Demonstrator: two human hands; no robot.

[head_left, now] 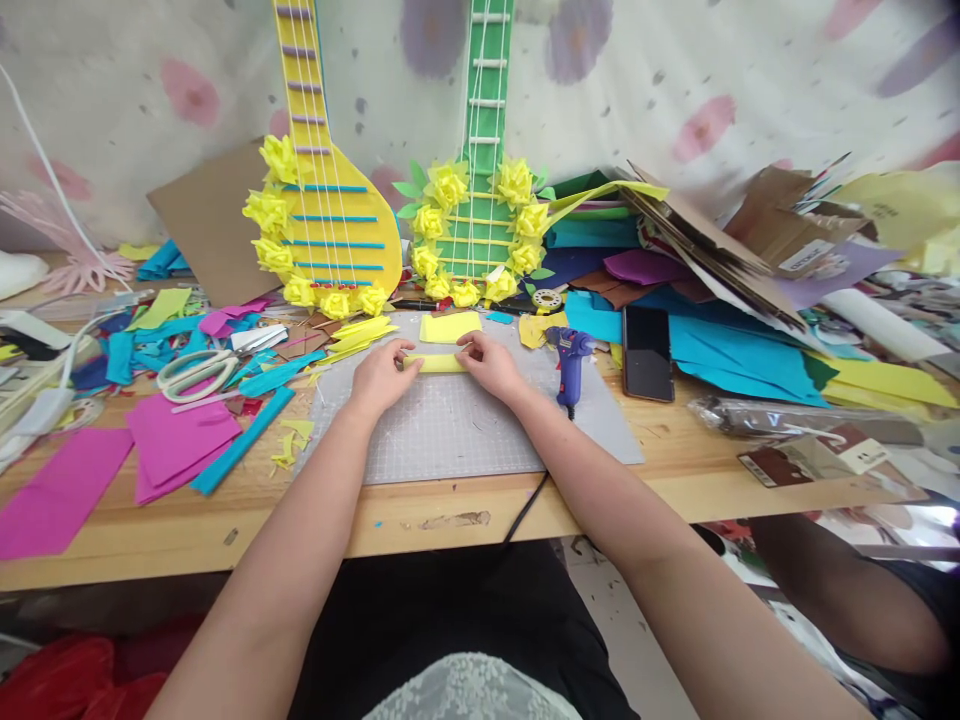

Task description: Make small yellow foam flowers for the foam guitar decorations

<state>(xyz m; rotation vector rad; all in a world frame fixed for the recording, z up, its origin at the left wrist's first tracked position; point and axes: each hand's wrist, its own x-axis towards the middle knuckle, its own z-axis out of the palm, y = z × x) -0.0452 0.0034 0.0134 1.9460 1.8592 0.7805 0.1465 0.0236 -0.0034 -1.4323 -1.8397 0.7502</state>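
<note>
Over the mat (pixel 457 445): yellow paper strip (pixel 436 364)
Left hand (pixel 382 380): fingers pinching the strip's left end
Right hand (pixel 492 366): fingers pinching its right end
Mat's right side: glue gun (pixel 571 368)

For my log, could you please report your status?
Left hand, right hand: pinching yellow strip at its ends. Mat beneath. Glue gun rightward, not between hands.

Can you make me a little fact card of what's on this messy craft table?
Left hand: pinching a yellow strip
Right hand: pinching its other end
Underneath: gray cutting mat
On mat's right: glue gun
Farther right: dark-screened phone
Far left: scissors
Behind: yellow instrument, green instrument
</note>
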